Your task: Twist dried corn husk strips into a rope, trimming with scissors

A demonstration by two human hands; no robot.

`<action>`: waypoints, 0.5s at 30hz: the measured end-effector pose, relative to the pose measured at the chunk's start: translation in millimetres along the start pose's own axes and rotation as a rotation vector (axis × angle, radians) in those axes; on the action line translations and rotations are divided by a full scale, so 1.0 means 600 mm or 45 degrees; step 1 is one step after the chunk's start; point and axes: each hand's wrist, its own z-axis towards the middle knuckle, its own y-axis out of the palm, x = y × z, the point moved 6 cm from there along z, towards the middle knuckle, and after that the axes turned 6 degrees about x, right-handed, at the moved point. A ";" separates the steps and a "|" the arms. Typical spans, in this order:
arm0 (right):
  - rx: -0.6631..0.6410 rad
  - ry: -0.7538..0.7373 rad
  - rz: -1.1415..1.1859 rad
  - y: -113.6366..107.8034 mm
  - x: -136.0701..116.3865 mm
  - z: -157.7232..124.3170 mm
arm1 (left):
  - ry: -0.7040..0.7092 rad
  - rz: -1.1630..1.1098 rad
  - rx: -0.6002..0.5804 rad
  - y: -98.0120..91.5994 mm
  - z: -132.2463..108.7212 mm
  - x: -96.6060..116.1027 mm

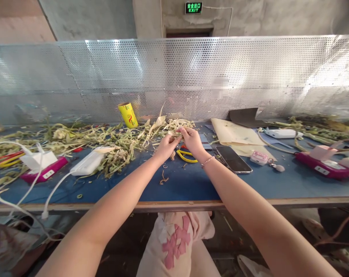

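Over the middle of the blue table, my left hand point(167, 147) and my right hand point(192, 141) meet with their fingertips pinched close together. Between them shows a small greenish plant piece point(178, 135), mostly hidden by the fingers. Just below my right hand lies a hand tool with yellow handles point(187, 157); its working end is covered. Dried plant scraps point(177, 124) are heaped right behind my fingers. A few brown shreds point(163, 177) rest on the table in front of my left hand.
Withered leaves and stems point(119, 142) spread over the left side. A yellow tube point(128, 115) leans among them. To the right are a phone point(234, 159), brown paper point(229, 132) and an earphone case point(259, 157). Magenta power strips point(44, 173) with white cables flank both sides. A perforated metal screen point(177, 77) stands behind.
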 end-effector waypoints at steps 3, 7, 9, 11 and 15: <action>-0.140 0.091 0.153 0.008 0.008 -0.003 | 0.083 0.035 -0.022 -0.003 0.003 0.007; -0.258 0.062 0.280 0.009 0.005 -0.002 | 0.156 0.097 0.062 -0.019 0.011 0.014; -0.229 -0.036 0.225 0.001 -0.002 0.001 | 0.211 0.163 0.093 -0.028 0.014 0.023; -0.214 -0.181 0.109 -0.006 -0.014 0.001 | 0.269 0.276 0.107 -0.037 0.018 0.032; -0.319 -0.444 -0.190 0.001 -0.034 -0.012 | 0.310 0.442 0.148 -0.054 0.026 0.040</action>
